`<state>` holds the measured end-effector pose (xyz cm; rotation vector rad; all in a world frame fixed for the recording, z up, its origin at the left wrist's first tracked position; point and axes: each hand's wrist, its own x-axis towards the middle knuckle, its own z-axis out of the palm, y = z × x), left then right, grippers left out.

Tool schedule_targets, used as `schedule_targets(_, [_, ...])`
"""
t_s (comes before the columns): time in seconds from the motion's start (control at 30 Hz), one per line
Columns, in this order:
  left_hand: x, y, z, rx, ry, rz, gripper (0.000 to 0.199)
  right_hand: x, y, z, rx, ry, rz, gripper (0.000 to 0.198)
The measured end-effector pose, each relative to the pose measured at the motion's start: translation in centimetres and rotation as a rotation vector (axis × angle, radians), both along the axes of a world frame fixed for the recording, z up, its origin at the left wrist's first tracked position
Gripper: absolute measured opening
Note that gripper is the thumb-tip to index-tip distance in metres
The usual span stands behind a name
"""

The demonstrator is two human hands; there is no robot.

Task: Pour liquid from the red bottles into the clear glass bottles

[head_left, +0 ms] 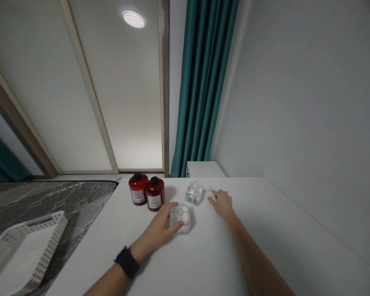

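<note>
My left hand (162, 226) is curled around the left side of a square clear glass bottle (181, 224), thumb at the near side and fingers at the far side. The bottle stands on the white table, and a round neck shows on its top. Farther back is a second clear glass bottle (194, 193) with a rounded clear top. Just right of that one, my right hand (222, 202) pinches a small clear stopper (212, 194) close to the tabletop; its exact shape is partly hidden by the fingers.
Two red bottles (155, 194) with black caps and white labels stand close together at the table's back left. A white perforated basket (51, 246) lies lower left, by a grey patterned rug (83, 197). Behind the white table (191, 267) are a low white cabinet (205, 169) and a teal curtain (200, 82).
</note>
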<state>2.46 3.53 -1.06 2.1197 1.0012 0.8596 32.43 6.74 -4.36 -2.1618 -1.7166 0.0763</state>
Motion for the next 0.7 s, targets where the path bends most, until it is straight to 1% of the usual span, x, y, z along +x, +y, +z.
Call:
schedule_targets(0.1, [0.0, -0.1, 0.1, 0.005, -0.005, -0.001, 0.048, -0.1, -0.2, 0.1, 0.035, 0.037, -0.007, 0.037])
schedule_targets(0.2, [0.0, -0.1, 0.1, 0.014, -0.008, 0.005, 0.049, 0.1, -0.6, 0.6, 0.108, 0.091, 0.000, 0.040])
schedule_targets(0.27, [0.0, 0.0, -0.1, 0.016, -0.008, 0.008, 0.049, 0.2, -0.9, 1.5, 0.192, 0.135, 0.011, 0.040])
schedule_targets(0.37, [-0.1, 0.2, -0.5, 0.014, -0.005, 0.001, 0.050, -0.3, -1.5, 3.4, 0.347, 0.217, 0.063, 0.036])
schedule_targets(0.43, [-0.3, 0.2, -0.7, 0.029, 0.006, -0.020, 0.052, -1.5, -2.2, 4.7, 0.425, 0.281, 0.140, 0.037])
schedule_targets(0.5, [-0.7, 0.2, -0.7, 0.066, 0.035, -0.044, 0.057, -3.2, -3.2, 5.9, 0.461, 0.342, 0.242, 0.036])
schedule_targets(0.53, [-0.9, 0.1, -0.6, 0.089, 0.054, -0.046, 0.059, -4.2, -3.7, 6.3, 0.466, 0.391, 0.322, 0.034])
schedule_targets(0.57, [-1.1, 0.1, -0.4, 0.114, 0.070, -0.040, 0.059, -5.1, -4.3, 6.6, 0.439, 0.523, 0.464, 0.029])
schedule_targets(0.63, [-1.5, 0.1, 0.3, 0.167, 0.085, -0.009, 0.054, -6.6, -5.2, 6.8, 0.398, 0.575, 0.563, 0.027])
schedule_targets(0.7, [-1.9, 0.1, 1.2, 0.218, 0.079, 0.034, 0.044, -7.7, -5.8, 6.6, 0.360, 0.602, 0.620, 0.042])
